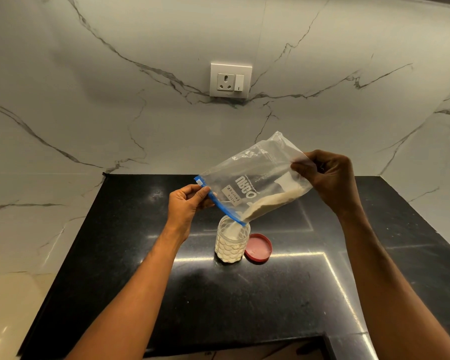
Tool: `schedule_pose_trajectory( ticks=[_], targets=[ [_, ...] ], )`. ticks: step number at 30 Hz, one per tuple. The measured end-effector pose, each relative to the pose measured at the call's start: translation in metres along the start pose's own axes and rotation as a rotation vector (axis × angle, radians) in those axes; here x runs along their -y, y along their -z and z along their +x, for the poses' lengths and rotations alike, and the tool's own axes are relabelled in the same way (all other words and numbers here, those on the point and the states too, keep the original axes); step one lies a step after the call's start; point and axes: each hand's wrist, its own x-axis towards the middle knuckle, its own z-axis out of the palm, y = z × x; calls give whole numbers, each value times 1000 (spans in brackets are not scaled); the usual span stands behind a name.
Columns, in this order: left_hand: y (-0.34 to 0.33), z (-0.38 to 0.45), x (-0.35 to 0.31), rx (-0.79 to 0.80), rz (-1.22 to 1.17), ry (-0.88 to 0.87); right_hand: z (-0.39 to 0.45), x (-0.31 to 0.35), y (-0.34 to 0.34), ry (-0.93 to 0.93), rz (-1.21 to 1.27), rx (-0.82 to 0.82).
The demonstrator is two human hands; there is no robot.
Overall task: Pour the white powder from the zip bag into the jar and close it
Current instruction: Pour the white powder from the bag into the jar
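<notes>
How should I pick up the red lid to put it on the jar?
Grip the red lid by its rim, coming from above. It lies flat on the counter, apparently inner side up, beside the jar, so it likely needs flipping first.

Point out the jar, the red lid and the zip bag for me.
jar (230, 246): head view, on its clear ribbed wall, powder behind it.
red lid (258, 247): head view, middle of its upturned inside.
zip bag (255, 175): head view, on its clear printed side.
</notes>
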Motion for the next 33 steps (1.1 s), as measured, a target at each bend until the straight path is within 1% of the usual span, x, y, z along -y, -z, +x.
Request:
schedule_pose_trajectory(
  ticks=[11,20,33],
  targets=[
    [0,0,0,-12,-5,1,7,1,0,28,-11,17],
    [1,1,-3,7,-95,3,7,1,1,35,-4,13],
    [3,1,2,22,-125,2,8,2,0,34,-9,35]
  ],
)
